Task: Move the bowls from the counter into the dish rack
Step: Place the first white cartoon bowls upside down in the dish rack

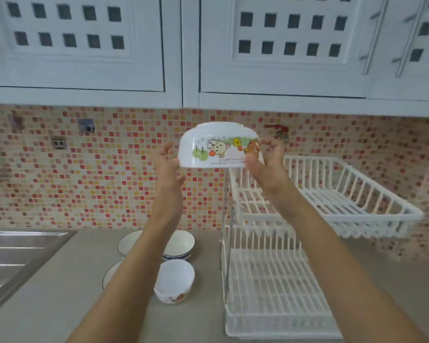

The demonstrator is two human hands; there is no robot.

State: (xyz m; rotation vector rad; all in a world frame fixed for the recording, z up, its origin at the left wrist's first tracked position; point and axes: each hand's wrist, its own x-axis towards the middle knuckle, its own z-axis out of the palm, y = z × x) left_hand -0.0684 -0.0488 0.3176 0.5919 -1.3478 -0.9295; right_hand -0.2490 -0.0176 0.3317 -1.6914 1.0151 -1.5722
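Cartoon bowl (219,146): being held upside down, above the counter (60,293), left of the dish rack's (352,201) upper tier.
Left hand (167,164): gripping the bowl's left side.
Right hand (268,164): gripping the bowl's right side.
Counter: 4 bowls sitting left of the rack, including a white cartoon bowl (175,280) and a blue-rimmed bowl (181,245).
Sink (13,256): lying at far left.

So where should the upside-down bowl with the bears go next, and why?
Probably a little to the right and down onto the top shelf of the rack. The left hand and right hand hold the bowl upside down just left of that shelf, which looks bare. More bowls wait on the counter.
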